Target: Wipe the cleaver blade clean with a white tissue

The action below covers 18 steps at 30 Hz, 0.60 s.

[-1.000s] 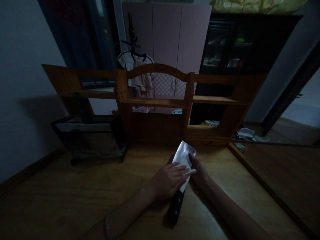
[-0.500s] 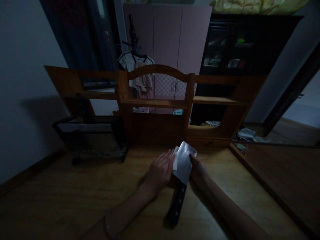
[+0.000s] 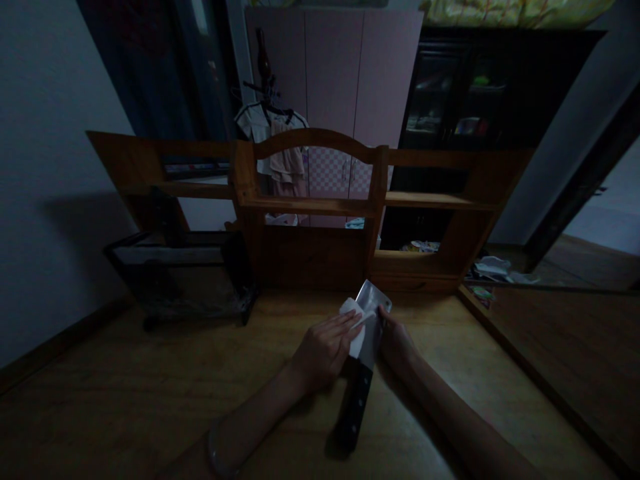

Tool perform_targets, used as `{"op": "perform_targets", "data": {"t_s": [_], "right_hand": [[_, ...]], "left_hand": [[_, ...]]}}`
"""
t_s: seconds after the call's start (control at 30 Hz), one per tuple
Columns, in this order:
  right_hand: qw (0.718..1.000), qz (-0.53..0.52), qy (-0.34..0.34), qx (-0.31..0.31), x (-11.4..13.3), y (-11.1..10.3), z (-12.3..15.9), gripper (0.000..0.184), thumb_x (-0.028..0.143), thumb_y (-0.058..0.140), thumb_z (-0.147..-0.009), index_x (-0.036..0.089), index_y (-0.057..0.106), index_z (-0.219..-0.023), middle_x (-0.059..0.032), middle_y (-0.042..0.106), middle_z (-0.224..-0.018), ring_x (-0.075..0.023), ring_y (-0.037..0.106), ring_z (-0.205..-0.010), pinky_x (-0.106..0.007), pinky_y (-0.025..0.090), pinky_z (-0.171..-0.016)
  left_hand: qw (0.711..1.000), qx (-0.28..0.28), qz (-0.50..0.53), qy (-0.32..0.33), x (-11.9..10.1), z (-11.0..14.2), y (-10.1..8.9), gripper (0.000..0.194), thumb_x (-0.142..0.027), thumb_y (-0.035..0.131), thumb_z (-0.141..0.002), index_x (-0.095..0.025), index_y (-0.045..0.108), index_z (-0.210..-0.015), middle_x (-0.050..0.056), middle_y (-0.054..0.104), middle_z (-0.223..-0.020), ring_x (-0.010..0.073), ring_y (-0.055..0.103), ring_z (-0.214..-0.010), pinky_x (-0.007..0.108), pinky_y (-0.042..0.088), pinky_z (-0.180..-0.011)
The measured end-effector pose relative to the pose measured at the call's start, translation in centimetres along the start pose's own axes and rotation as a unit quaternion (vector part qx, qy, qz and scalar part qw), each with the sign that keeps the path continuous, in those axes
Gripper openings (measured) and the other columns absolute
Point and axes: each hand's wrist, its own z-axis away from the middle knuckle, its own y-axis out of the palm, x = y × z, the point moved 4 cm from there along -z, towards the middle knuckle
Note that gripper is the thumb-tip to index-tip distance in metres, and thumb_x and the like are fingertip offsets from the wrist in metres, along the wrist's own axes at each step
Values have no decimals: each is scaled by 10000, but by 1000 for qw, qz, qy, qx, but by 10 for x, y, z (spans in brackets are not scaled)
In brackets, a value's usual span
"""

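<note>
A cleaver with a broad steel blade and a black riveted handle is tilted over the wooden surface, its handle toward me. My right hand grips the blade near its far right corner, the thumb on the upper face. Pressed against the left part of the blade is a white tissue, held under the fingers of my left hand. A bracelet circles my left wrist. The handle is in neither hand; its end is low, close to the surface.
A black-framed knife rack stands at the left on the wooden tabletop. Across the back runs a wooden shelf unit. Behind it are hung clothes, a pink wardrobe and a dark cabinet.
My left hand has moved right with the tissue, from the blade's left edge onto its face, covering more of it. My right hand and the cleaver have stayed nearly still.
</note>
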Motion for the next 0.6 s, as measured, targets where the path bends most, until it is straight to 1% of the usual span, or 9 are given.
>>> {"op": "perform_targets", "data": {"t_s": [0.1, 0.17, 0.3, 0.4, 0.5, 0.6], "right_hand": [[1000, 5, 22, -20, -1, 0, 1, 304, 308, 563, -891, 74, 662, -1057, -107, 756, -887, -219, 720, -795, -333, 549, -830], [999, 2, 21, -28, 0, -1, 1, 315, 318, 572, -890, 83, 655, -1083, -99, 753, -942, -205, 716, -822, -318, 540, -852], [999, -7, 20, -26, 0, -2, 0, 313, 319, 567, -894, 100, 652, -1100, -83, 751, -967, -199, 712, -853, -318, 535, -868], [999, -18, 23, -14, 0, -1, -1, 318, 317, 552, -903, 107, 647, -1122, -83, 743, -1019, -196, 702, -913, -314, 523, -901], [1000, -15, 12, -2, -3, 3, -1, 316, 314, 554, -901, 125, 647, -1136, -82, 733, -1061, -199, 686, -976, -315, 509, -930], [1000, 0, -5, 3, -12, 6, 0, 300, 301, 570, -890, 151, 653, -1136, -76, 746, -1005, -217, 684, -982, -340, 512, -923]], "left_hand": [[998, -19, 44, -46, 4, 0, -2, 456, -158, 258, -991, -227, 463, -1393, 20, 441, -1457, 151, 371, -1369, 355, 359, -1138], [996, -21, 65, -58, 5, 0, -1, 463, -166, 244, -998, -247, 436, -1411, 5, 408, -1478, 156, 352, -1379, 364, 353, -1144], [996, -7, 76, -52, 3, -1, 2, 474, -193, 236, -1003, -248, 350, -1460, 5, 338, -1516, 172, 279, -1411, 397, 326, -1160], [995, -3, 87, -46, 2, -2, 2, 483, -210, 229, -1007, -246, 292, -1484, 12, 292, -1535, 182, 238, -1424, 418, 307, -1168], [990, -4, 119, -71, 5, -2, 1, 478, -226, 221, -1012, -261, 293, -1483, 0, 283, -1538, 177, 223, -1428, 420, 285, -1178], [980, -13, 158, -116, 14, -1, 2, 467, -254, 215, -1016, -266, 325, -1470, -10, 292, -1533, 169, 223, -1427, 412, 262, -1185]]}}
